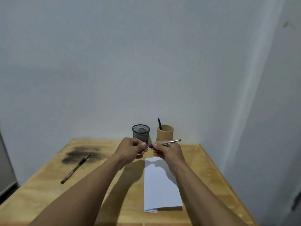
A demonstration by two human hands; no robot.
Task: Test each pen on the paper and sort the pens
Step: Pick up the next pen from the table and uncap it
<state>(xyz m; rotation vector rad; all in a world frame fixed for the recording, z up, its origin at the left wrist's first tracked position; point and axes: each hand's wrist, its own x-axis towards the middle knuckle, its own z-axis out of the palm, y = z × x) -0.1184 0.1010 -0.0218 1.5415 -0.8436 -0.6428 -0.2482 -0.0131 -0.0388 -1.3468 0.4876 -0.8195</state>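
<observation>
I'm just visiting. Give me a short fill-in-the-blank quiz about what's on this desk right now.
1. Both hands hold one ____ above the paper.
2. The spare pen lies to the ____ of the paper.
3. The wooden cup holds ____ pen.
4. The mesh cup stands to the ____ of the wooden cup.

Missing words: pen; left; one; left

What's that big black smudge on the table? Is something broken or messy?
Yes, one thing looks odd: a dark sooty stain spreads over the far left of the wooden table, like a scorch or an ink smear. A loose pen lies slanted with its tip in it. The paper looks clean.
</observation>
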